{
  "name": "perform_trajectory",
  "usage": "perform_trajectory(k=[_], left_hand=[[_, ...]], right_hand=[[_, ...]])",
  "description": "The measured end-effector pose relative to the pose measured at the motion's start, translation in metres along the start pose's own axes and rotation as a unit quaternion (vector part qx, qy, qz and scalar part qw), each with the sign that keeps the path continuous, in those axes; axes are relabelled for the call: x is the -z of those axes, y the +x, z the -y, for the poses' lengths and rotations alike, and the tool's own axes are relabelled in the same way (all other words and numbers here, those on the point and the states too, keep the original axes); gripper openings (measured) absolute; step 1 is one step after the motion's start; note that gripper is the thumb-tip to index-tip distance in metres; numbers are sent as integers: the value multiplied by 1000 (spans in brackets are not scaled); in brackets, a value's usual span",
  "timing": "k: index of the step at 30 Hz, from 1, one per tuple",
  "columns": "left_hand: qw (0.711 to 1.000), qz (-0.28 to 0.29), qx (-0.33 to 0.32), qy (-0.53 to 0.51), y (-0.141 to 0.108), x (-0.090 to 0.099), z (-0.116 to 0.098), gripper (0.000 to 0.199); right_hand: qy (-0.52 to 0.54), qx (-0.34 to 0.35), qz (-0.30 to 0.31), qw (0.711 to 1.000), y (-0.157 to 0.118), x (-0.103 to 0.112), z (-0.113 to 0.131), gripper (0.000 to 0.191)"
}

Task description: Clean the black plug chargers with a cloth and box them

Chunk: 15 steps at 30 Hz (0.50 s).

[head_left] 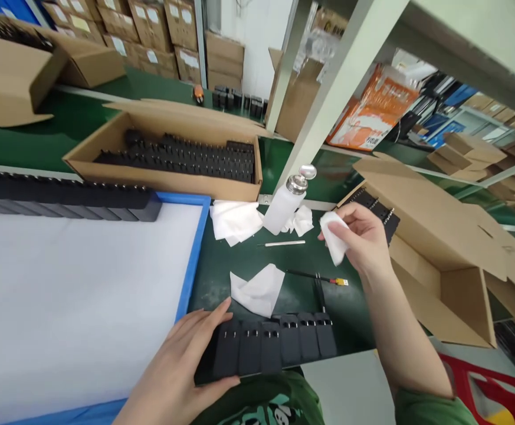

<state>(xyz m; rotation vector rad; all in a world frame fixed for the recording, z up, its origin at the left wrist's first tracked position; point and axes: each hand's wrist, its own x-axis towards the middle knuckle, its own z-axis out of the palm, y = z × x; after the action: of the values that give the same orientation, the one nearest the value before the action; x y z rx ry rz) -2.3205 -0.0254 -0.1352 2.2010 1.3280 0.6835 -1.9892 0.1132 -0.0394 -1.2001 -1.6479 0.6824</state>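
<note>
My right hand [369, 239] pinches a folded white tissue [334, 237] between thumb and fingers, above the bench's right side. My left hand [190, 360] grips the left end of a row of black power adapters [271, 343], thumb on the near side and fingers on the far side. Several adapters stand side by side at the bench's front edge, metal prongs at their upper ends. Just beyond them lies a creased white tissue [258, 290]. Tweezers [320, 292] and a cable with a yellow USB plug [340, 282] rest near the row's right end.
A white pump bottle [284, 203] stands by the shelf post, beside stacked tissues [236, 219] and a thin white stick [285, 243]. A blue-edged tray [190, 260] holds a long adapter row [66, 198]. Open cartons [169, 177] [443, 301] flank the back and right.
</note>
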Motion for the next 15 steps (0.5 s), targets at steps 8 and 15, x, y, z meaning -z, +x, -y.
perform_trajectory(k=[8,15], left_hand=[[999,30,36,-16,1,1,-4,100],[997,56,11,-53,6,9,-11,98]], right_hand=[[-302,185,29,935,74,-16,24,24],[-409,195,87,887,75,-16,28,39]])
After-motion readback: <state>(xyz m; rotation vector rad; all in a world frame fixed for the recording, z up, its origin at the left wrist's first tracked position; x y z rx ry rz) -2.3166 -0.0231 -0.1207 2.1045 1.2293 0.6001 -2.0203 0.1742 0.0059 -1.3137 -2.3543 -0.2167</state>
